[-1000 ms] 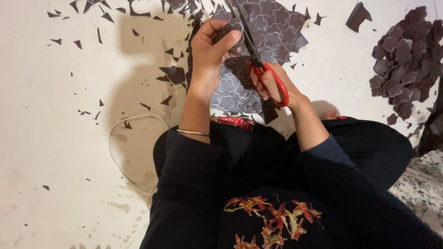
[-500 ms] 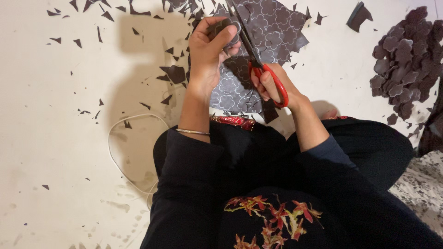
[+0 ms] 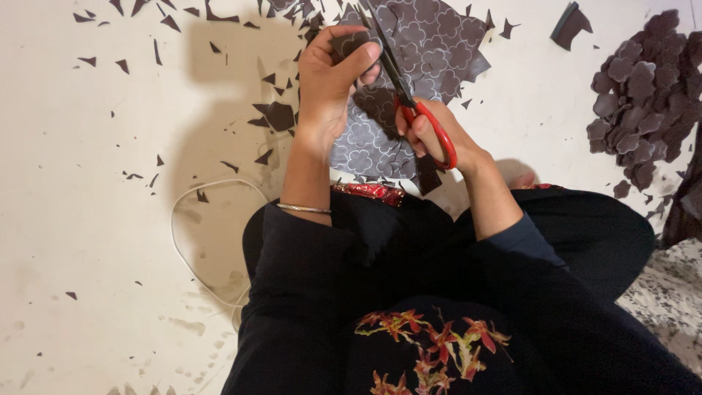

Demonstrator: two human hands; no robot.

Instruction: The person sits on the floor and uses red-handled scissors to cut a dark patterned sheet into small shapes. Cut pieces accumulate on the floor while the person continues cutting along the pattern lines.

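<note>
Pale, scuffed floor [image 3: 88, 241] fills the view; the person sits on it cross-legged in dark clothing with red-orange embroidery on the front. Dark brown sheet [image 3: 431, 44], printed with pale flower outlines, lies spread ahead of the knees so its free edge lifts toward the hands. Heap of cut flower shapes [image 3: 643, 95] sits well apart at the right edge, likely kept clear of the working area. Small triangular offcuts [image 3: 168, 22] are scattered across the floor around the sheet. White cord [image 3: 183, 252] loops on the floor at the left.

Left hand [image 3: 325, 88] is closed on a small brown piece [image 3: 349, 44], pinched between thumb and fingers and held raised, seemingly to feed it to the blades. Right hand [image 3: 431, 132] grips red-handled scissors [image 3: 398, 80], fingers through the loops, blades pointing away and touching the piece. Thin metal bangle [image 3: 303, 209] circles the left wrist. No packages, labels or signs are visible.
</note>
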